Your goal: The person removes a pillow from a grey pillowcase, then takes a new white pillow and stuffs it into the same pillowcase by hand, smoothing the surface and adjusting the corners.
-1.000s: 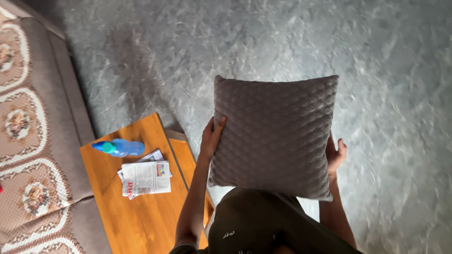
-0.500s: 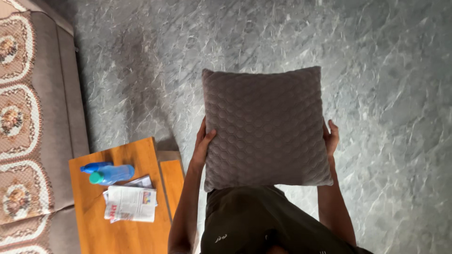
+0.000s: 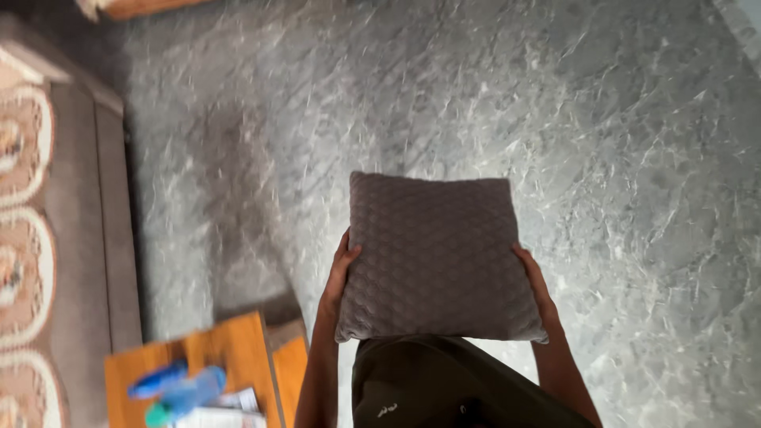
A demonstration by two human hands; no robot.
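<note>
Both hands grasp the grey quilted cushion (image 3: 434, 257) by its sides, left hand (image 3: 339, 277) and right hand (image 3: 533, 279), holding it before the chest above the grey marble floor (image 3: 618, 143).

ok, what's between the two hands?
Head view: only the grey quilted cushion. The left hand presses its left edge and the right hand its right edge, above the marble floor.

Dark olive garment with small pale marks, bare forearms.
</note>
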